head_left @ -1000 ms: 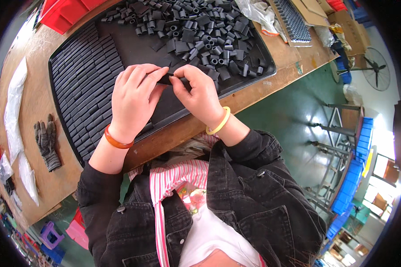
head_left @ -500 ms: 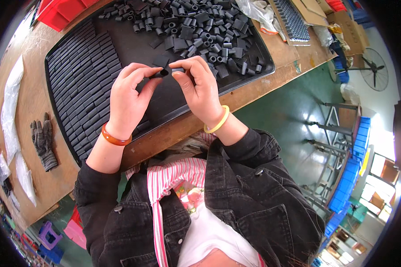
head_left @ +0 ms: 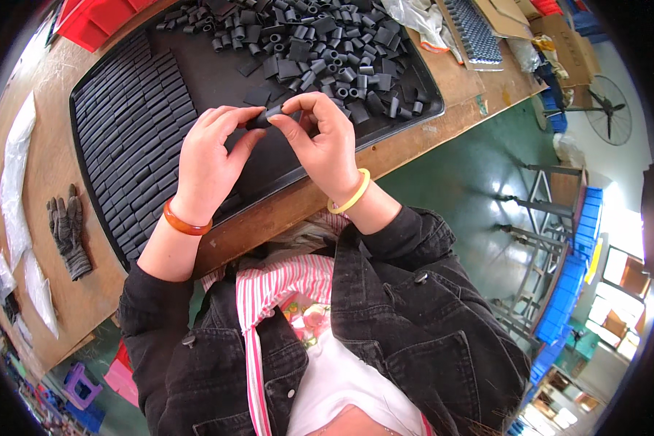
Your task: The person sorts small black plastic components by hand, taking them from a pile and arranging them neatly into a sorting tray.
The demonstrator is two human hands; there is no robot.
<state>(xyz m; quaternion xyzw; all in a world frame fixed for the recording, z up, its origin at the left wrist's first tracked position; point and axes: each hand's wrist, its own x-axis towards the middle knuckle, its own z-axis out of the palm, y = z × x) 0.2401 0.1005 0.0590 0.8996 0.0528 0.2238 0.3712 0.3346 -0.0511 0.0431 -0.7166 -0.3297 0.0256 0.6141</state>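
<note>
In the head view, your left hand (head_left: 214,156) pinches one end of a small black piece (head_left: 265,118) between thumb and fingers, and your right hand (head_left: 318,138) grips the other end the same way, so the piece spans the narrow gap between your fingertips. You have it raised over the bare middle of a black tray (head_left: 211,76) — between the neat rows of black pieces (head_left: 134,131) on your left and the loose heap of black tubes and flat squares (head_left: 320,54) beyond your right hand. You wear an orange bracelet (head_left: 187,219) on your left wrist and a yellow bracelet (head_left: 351,193) on your right. The tray rests on a wooden table (head_left: 62,156), its near side close to the table edge in front of you. Off to your left on the table lie a dark grey glove (head_left: 68,232) and, farther out, a long strip of clear-white plastic (head_left: 18,174); a red bin (head_left: 102,22) stands by the tray's far left corner. Well apart on your right you have a fan (head_left: 609,109) and blue bins (head_left: 568,291).
</note>
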